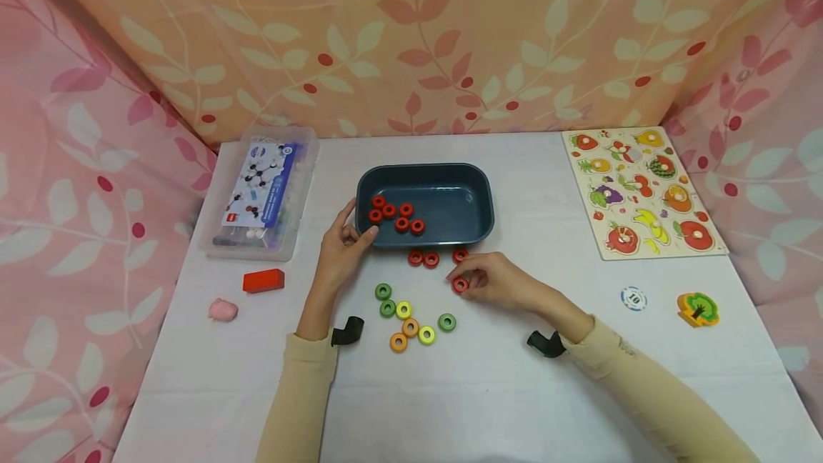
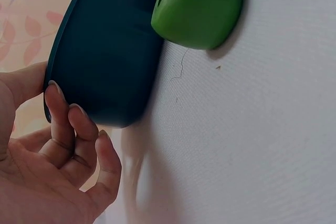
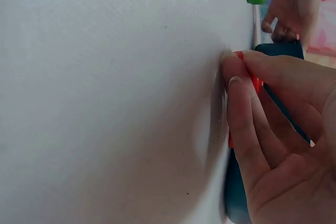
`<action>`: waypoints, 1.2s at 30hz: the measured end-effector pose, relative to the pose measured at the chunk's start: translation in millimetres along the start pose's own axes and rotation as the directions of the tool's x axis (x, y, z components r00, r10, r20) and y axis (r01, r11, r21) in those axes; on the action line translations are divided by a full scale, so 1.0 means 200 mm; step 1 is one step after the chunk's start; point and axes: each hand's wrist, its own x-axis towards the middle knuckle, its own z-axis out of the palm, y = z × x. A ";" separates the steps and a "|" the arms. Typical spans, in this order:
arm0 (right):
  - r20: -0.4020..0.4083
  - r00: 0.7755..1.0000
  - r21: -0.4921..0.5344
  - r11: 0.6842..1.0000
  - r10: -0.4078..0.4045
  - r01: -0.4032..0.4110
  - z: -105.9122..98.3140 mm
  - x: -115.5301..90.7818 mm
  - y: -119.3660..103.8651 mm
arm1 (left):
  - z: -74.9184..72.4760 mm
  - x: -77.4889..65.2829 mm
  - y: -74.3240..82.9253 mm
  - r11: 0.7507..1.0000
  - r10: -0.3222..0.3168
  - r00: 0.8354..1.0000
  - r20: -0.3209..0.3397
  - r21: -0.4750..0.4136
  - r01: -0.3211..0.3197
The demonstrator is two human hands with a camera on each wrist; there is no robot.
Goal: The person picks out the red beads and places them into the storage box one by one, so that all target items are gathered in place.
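A dark blue rectangular tray [image 1: 444, 241] sits at the middle of the table with several red rings [image 1: 401, 224] in its left half. At its front left corner my left hand [image 1: 343, 249] grips the rim, thumb on top and fingers along the outside; the left wrist view shows this hand [image 2: 68, 156] against the wall. My right hand [image 1: 501, 281] pinches a red ring [image 1: 460, 285] low over the cloth, just in front of the tray. In the right wrist view the fingers of this hand [image 3: 278, 145] mostly hide it. More red rings [image 1: 431, 260] lie along the tray's front side.
Green rings [image 1: 383, 291], yellow rings [image 1: 426, 335] and orange rings [image 1: 398, 342] lie nearer the front. At left are a plastic case [image 1: 302, 184], a red block [image 1: 263, 281] and a pink figure [image 1: 223, 310]. A fruit puzzle board [image 1: 598, 220], a chip [image 1: 634, 299] and a tree piece [image 1: 698, 309] lie right.
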 end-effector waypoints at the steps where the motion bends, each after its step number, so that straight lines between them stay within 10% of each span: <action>1: 0.001 1.000 -0.006 1.000 -0.001 0.001 0.00 0.00 0.00 | 0.00 0.00 0.00 1.000 0.000 1.000 0.001 0.000 0.000; 17: -0.152 0.988 0.270 0.960 -0.039 0.079 -0.16 0.17 -0.15 | 0.00 0.00 -0.01 1.000 0.012 1.000 0.006 -0.013 -0.012; 36: -0.254 0.967 -0.043 0.999 0.017 -0.029 -0.19 0.54 -0.07 | 0.00 0.00 -0.01 1.000 0.006 1.000 -0.001 -0.003 -0.006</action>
